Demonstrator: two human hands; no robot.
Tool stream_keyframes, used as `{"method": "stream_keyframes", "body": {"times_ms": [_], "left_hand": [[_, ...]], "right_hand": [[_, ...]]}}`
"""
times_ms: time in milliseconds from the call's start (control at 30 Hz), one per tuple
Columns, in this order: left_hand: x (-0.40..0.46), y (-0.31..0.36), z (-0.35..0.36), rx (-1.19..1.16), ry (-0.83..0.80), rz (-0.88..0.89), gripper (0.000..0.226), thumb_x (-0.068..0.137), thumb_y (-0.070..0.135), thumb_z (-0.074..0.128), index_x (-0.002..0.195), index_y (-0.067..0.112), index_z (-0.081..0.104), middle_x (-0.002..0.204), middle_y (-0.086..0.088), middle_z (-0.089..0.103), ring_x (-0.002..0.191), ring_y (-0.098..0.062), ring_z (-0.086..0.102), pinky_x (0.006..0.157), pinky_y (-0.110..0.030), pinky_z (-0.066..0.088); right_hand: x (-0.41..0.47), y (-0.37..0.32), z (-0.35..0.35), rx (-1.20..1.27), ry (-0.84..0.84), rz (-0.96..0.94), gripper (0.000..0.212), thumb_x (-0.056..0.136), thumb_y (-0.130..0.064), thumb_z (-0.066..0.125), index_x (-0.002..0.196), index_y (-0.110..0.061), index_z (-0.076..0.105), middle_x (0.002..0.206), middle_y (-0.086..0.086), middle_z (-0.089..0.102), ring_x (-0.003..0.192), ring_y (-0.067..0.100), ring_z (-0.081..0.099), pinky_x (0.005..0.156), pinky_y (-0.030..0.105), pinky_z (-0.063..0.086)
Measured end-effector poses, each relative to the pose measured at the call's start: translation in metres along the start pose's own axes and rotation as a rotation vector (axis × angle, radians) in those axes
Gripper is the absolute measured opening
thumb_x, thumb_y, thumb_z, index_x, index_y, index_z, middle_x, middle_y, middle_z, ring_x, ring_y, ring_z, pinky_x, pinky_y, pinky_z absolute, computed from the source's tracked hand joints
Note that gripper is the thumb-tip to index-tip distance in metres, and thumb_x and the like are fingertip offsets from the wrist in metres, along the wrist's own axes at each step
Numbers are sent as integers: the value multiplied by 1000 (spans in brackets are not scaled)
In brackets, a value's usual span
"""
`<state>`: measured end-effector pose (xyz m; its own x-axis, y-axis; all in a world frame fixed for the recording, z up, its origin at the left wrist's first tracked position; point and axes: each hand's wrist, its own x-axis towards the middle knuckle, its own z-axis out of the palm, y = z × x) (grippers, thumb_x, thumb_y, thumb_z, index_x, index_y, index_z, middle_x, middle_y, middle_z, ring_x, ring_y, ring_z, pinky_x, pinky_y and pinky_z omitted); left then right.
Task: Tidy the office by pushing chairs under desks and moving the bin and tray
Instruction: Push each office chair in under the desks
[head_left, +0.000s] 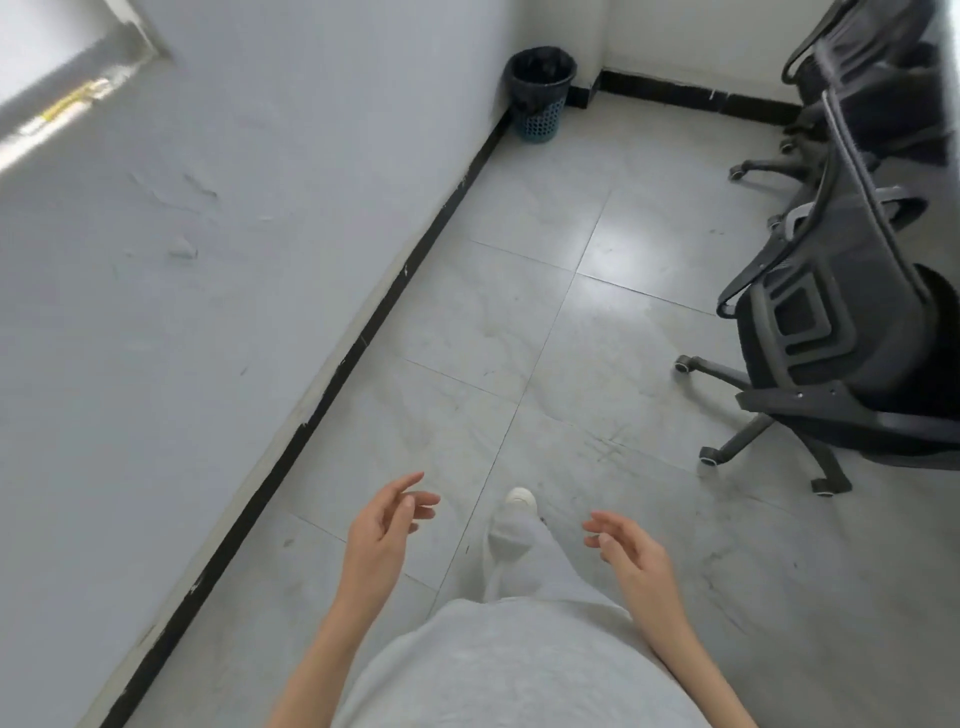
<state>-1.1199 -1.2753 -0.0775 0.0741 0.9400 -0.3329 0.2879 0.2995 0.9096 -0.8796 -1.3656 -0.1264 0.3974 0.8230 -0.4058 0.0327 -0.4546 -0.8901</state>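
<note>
Wall (208, 260) fills the left side, pale and scuffed, with a black skirting strip (363, 338) running along its foot toward the far corner. Low in the middle, the left hand (382, 530) hangs over the grey floor tiles (545, 338), its grip loose and empty with the fingers spread. A leg in light grey trousers and a white shoe (521, 500) show between the hands. The right hand (631, 553) is likewise slack, palm turned inward, gripping nothing. The bin (542, 93), a dark perforated basket with a black liner, stands in the far corner against the wall. At the right edge, two black mesh office chairs (841, 312) stand on castors, one behind the other.
</note>
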Motion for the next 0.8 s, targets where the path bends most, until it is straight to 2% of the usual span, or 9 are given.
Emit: {"method": "stream_keyframes", "body": {"times_ms": [67,167,267,400,500,600,733,800], "left_hand": [[36,7,3,-7,13,-45,32,96,3,39,103,28,59,91,9,71,76,-6,65,72,-22,50],[99,34,12,0,18,-68,31,96,4,40,103,26,60,88,6,72,76,-7,66,74,-29,49],[157,62,23,19,-7,-75,28,96,5,39,107,21,60,87,-2,72,78,-9,66,74,-28,49],[241,95,44,54,-87,-57,29,96,5,40,106,22,60,86,0,73,78,-9,66,71,-23,50],[321,120,69,110,-201,-18,31,95,3,40,103,25,60,87,10,72,76,-7,66,68,-15,51],[401,153,99,166,-351,40,30,95,1,41,105,20,61,86,12,72,73,-5,66,66,-13,50],[493,220,148,243,-622,152,32,94,-1,41,103,23,60,86,14,72,72,-4,65,66,-13,49],[533,254,180,311,-778,218,34,94,-1,41,101,27,59,84,16,72,73,-4,65,67,-14,48]], "right_hand": [[55,-34,5,12,2,-35,36,89,6,49,91,-28,61,91,-6,69,73,-2,65,69,10,47],[137,-99,2,25,20,-112,36,89,7,47,94,-27,61,91,-6,68,74,-2,65,68,10,46],[203,-144,-5,21,41,-146,31,89,6,47,99,-20,61,92,-6,68,74,-2,64,68,9,45],[274,-173,-11,34,106,-135,28,89,6,47,102,-15,61,92,-3,68,75,2,65,68,9,45],[324,-185,-15,52,183,-90,30,89,5,47,98,-20,62,92,-3,69,77,4,65,68,10,45],[361,-190,-17,67,293,-13,32,89,4,47,95,-24,61,91,-4,69,75,1,65,67,10,45],[391,-201,-20,147,500,123,34,90,3,48,91,-28,61,91,-4,70,76,4,66,67,10,46],[403,-210,-24,189,596,166,33,90,2,49,94,-28,61,93,-4,70,76,0,65,69,10,47]]}}
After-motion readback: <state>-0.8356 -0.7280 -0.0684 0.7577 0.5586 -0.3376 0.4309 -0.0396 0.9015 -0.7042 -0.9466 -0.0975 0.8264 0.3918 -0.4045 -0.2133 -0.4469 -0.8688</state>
